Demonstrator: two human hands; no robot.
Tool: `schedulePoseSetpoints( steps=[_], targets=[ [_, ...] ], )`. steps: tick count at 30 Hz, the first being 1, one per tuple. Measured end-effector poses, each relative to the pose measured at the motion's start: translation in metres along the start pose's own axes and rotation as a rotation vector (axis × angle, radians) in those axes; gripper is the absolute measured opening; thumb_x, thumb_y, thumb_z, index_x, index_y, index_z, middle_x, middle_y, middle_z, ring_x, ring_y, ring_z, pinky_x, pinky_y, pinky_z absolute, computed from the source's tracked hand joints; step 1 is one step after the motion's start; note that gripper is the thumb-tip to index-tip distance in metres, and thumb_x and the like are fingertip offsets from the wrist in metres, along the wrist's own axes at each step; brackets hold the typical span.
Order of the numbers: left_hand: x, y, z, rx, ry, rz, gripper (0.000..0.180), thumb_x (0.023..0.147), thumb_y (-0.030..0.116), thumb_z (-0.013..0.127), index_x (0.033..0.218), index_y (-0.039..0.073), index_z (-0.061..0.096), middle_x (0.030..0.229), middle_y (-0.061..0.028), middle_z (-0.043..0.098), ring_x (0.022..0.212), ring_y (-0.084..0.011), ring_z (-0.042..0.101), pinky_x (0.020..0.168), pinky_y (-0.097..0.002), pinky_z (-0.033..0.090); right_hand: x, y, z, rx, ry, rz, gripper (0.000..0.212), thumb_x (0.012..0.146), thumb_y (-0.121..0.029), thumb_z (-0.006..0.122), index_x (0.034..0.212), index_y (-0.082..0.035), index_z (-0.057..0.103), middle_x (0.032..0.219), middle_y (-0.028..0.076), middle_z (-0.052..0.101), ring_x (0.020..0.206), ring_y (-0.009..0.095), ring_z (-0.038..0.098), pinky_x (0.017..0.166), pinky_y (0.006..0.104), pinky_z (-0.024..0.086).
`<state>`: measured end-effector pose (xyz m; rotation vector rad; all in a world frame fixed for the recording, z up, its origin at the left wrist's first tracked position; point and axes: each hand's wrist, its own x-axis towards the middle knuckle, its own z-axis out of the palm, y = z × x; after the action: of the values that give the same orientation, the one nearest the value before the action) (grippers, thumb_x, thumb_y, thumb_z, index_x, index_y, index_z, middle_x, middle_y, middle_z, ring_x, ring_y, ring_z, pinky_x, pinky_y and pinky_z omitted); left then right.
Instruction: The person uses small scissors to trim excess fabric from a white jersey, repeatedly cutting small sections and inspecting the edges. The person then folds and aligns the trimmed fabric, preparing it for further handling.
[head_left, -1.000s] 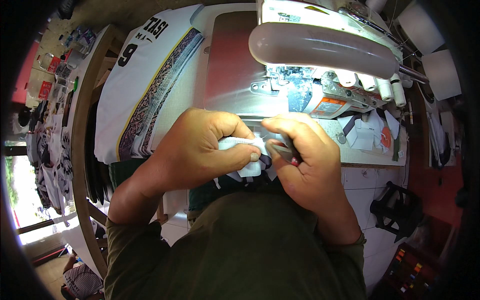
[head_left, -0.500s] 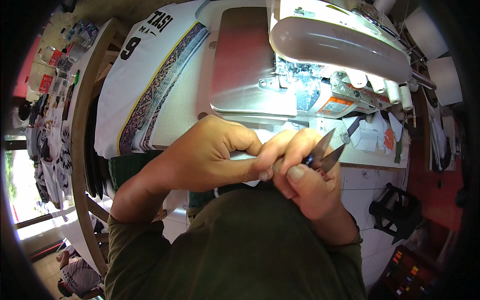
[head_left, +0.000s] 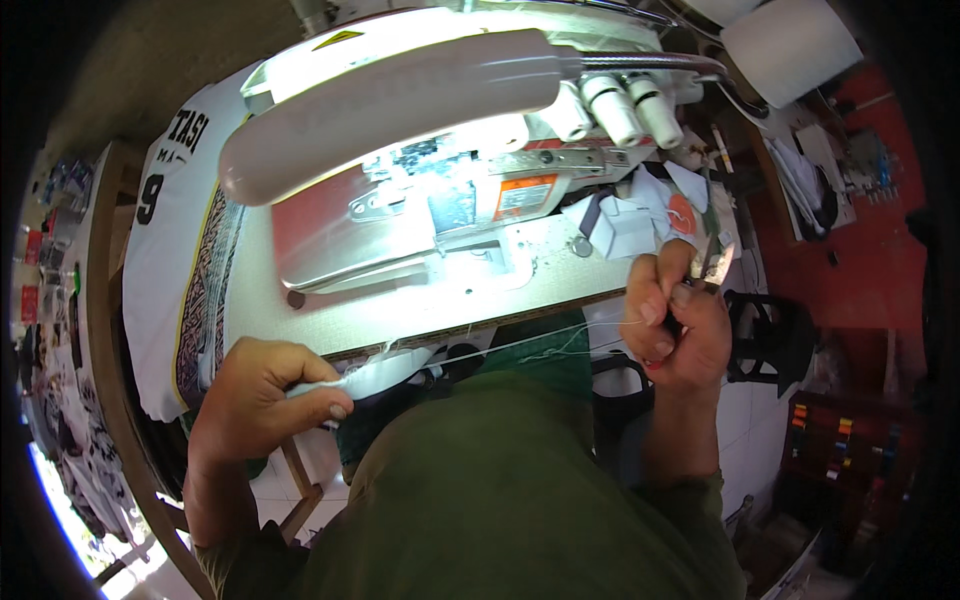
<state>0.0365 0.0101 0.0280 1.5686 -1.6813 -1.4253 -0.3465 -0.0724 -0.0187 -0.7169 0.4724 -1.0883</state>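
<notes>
My left hand (head_left: 262, 398) pinches a small white fabric piece (head_left: 388, 374) between thumb and fingers, low in front of the table edge. Off to the right, my right hand (head_left: 682, 325) is closed around thread snips (head_left: 716, 268), whose blades point up and away from me. A pale thread (head_left: 540, 338) stretches nearly taut from the fabric to the fingers of my right hand. Looser strands hang just below it. My palms hide most of the snips' handle and the near end of the fabric.
A sewing machine (head_left: 470, 205) with a metal plate (head_left: 325, 240) stands on the table (head_left: 400, 315), under a long lamp (head_left: 390, 110). A white jersey (head_left: 165, 250) drapes over the left side. Paper scraps (head_left: 625, 225) lie at right; a black stool (head_left: 765, 335) stands beyond my right hand.
My hands were together; now they are wide apart, with thread drawn out between them. The snips moved right with my right hand. The view has shifted toward the right.
</notes>
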Motion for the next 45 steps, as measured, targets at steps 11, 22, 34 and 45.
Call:
schedulePoseSetpoints(
  steps=[11, 22, 34, 45],
  targets=[
    [0.002, -0.003, 0.001, 0.062, -0.019, 0.160, 0.025, 0.089, 0.022, 0.080, 0.094, -0.002, 0.074, 0.081, -0.0098, 0.073, 0.067, -0.0159, 0.066, 0.065, -0.0313, 0.052, -0.025, -0.033, -0.025, -0.787, 0.322, -0.304, 0.021, 0.099, -0.012, 0.061, 0.119, -0.005, 0.061, 0.081, 0.005, 0.064, 0.049, 0.003, 0.039, 0.042, 0.0183, 0.029],
    [0.008, 0.024, 0.013, 0.006, -0.088, 0.108, 0.025, 0.090, 0.019, 0.081, 0.104, -0.001, 0.073, 0.080, -0.0011, 0.070, 0.073, -0.0039, 0.060, 0.064, -0.0237, 0.047, 0.024, 0.077, 0.077, -0.767, -0.324, 0.346, 0.018, 0.093, -0.018, 0.076, 0.098, -0.002, 0.069, 0.078, -0.004, 0.062, 0.071, 0.003, 0.050, 0.064, 0.0224, 0.043],
    [0.008, -0.002, 0.013, 0.262, 0.289, 0.299, 0.027, 0.075, 0.010, 0.090, 0.089, 0.008, 0.068, 0.088, -0.0019, 0.061, 0.076, -0.0093, 0.061, 0.064, -0.0263, 0.047, 0.022, 0.081, 0.079, -0.959, -0.250, 0.076, 0.015, 0.089, -0.013, 0.078, 0.094, -0.002, 0.071, 0.078, 0.004, 0.066, 0.068, 0.010, 0.058, 0.062, 0.0269, 0.045],
    [0.015, -0.030, 0.016, 0.934, 0.655, 1.045, 0.026, 0.066, 0.013, 0.072, 0.090, 0.009, 0.063, 0.085, -0.0042, 0.060, 0.063, -0.0177, 0.060, 0.048, -0.0280, 0.046, 0.028, 0.105, 0.063, -1.355, -0.371, -0.985, 0.030, 0.075, -0.002, 0.080, 0.102, -0.007, 0.068, 0.074, 0.004, 0.064, 0.060, 0.021, 0.063, 0.052, 0.0322, 0.046]
  ],
)
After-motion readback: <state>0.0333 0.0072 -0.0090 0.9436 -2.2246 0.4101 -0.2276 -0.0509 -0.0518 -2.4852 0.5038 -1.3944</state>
